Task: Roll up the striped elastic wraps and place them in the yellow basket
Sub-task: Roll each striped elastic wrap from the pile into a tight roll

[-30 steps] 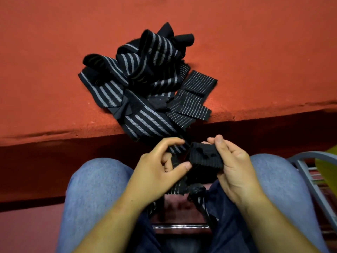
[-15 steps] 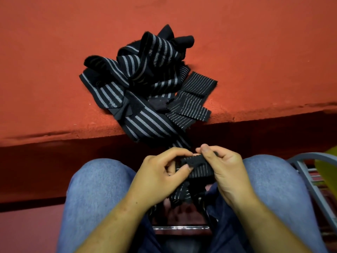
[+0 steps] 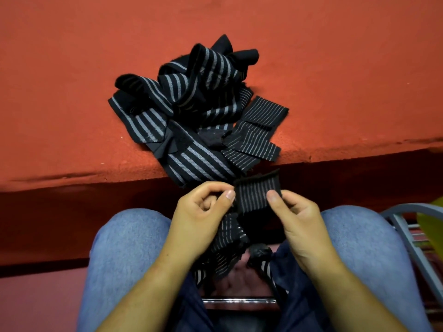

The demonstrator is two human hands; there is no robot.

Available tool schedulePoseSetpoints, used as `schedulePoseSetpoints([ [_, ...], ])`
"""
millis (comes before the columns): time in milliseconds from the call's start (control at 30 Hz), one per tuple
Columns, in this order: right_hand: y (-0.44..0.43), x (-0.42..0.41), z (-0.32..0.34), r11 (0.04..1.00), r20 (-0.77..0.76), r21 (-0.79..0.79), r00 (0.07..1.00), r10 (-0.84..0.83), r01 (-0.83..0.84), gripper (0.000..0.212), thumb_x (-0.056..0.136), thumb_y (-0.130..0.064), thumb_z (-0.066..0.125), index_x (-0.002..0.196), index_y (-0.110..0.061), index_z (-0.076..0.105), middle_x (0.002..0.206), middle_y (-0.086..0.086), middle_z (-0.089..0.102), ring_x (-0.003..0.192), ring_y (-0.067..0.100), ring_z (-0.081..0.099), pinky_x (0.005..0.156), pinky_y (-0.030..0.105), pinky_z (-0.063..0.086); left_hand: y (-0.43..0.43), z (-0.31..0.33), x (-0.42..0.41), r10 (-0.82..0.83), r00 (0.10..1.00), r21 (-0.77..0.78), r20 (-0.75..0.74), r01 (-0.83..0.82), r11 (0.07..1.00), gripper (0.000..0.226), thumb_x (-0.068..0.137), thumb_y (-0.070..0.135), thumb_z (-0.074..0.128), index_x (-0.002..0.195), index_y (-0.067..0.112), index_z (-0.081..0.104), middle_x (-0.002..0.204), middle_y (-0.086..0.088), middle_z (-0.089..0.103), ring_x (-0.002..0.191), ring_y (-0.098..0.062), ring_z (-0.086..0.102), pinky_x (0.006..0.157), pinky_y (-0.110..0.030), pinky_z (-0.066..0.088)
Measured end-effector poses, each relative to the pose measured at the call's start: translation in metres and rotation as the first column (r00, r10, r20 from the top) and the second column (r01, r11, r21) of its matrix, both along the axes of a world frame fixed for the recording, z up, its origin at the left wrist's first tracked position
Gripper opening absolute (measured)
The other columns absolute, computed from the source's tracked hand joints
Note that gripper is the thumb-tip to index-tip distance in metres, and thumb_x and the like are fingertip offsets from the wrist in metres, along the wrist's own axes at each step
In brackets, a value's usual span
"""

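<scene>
- the thin-striped wrap (image 3: pixel 257 196) now stands as a flat, upright panel in the lower middle of the frame, stripes facing the camera. a second ago this end was a dark bunched lump, and half a second ago it was folded over between the thumbs.
- the right hand (image 3: pixel 296 221) grips the panel's right side, thumb pressed on the front, fingers hidden behind it.
- the left hand (image 3: pixel 202 212) has its fingers curled and its thumb tip at the panel's left edge. it looks like a pinch on that edge, though the contact is partly hidden.
- the rest of this wrap hangs slack below the hands, between the knees (image 3: pixel 129 248), at bottom centre.
- for the task: the end has been smoothed out and no turn of a roll shows, so by my reading the rolling of this wrap is only starting.
- the pile of wraps (image 3: pixel 191 111) lies tangled in the centre of the frame on the red surface (image 3: pixel 72 92), unmoved, with one broad-striped strip drooping over the front edge toward the hands.
- the yellow basket (image 3: pixel 432 226) is only a sliver at the right edge, behind a grey frame (image 3: pixel 407 231). what it holds cannot be told.
</scene>
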State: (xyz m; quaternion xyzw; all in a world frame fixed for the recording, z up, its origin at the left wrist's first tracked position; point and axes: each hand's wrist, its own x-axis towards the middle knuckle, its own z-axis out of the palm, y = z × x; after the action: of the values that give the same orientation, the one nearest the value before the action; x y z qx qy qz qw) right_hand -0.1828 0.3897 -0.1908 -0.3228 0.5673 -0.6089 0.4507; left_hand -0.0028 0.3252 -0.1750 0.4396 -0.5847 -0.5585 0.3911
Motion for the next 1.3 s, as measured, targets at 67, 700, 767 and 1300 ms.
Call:
schedulePoseSetpoints([
  [67,-0.001,-0.004,-0.002,0.998,0.023,-0.012,0.998,-0.055,0.055,0.036,0.095,-0.038,0.069,0.098,-0.003,0.075,0.104,0.03,0.073,0.094,0.03,0.069,0.092,0.051,0.055,0.0,0.001,0.001,-0.032,0.989,0.15,-0.144,0.054,0.987,0.042,0.078,0.056,0.081,0.107,0.028,0.075,0.073,-0.032,0.049,0.073,-0.03,0.045,0.068,-0.045,0.037],
  [700,-0.002,-0.002,-0.006,0.998,0.146,0.053,0.988,-0.042,0.034,0.029,0.101,-0.036,0.06,0.11,-0.016,0.078,0.11,0.018,0.078,0.108,0.04,0.074,0.102,0.062,0.053,0.003,0.02,0.008,-0.251,0.829,0.398,-0.499,0.476,0.784,0.041,0.084,0.015,0.085,0.123,0.021,0.074,0.118,-0.019,0.074,0.099,-0.024,0.075,0.083,-0.032,0.061],
  [767,-0.002,-0.003,-0.006,0.998,0.145,0.048,0.988,-0.047,0.04,0.026,0.103,-0.03,0.059,0.109,-0.014,0.079,0.109,0.018,0.078,0.108,0.041,0.073,0.101,0.057,0.055,0.003,0.019,0.008,-0.241,0.85,0.4,-0.469,0.447,0.8,0.033,0.086,0.009,0.076,0.116,0.024,0.077,0.111,-0.015,0.075,0.093,-0.021,0.075,0.081,-0.031,0.061],
  [1300,0.003,0.009,0.005,0.978,0.072,0.046,0.977,0.202,-0.205,0.027,0.102,-0.024,0.058,0.116,-0.014,0.078,0.104,0.011,0.08,0.097,0.019,0.077,0.079,0.023,0.058,0.001,0.011,-0.001,-0.065,0.979,0.226,-0.195,0.109,0.968,0.015,0.081,0.016,0.081,0.093,0.026,0.082,0.092,-0.005,0.079,0.082,-0.011,0.072,0.074,-0.023,0.057],
])
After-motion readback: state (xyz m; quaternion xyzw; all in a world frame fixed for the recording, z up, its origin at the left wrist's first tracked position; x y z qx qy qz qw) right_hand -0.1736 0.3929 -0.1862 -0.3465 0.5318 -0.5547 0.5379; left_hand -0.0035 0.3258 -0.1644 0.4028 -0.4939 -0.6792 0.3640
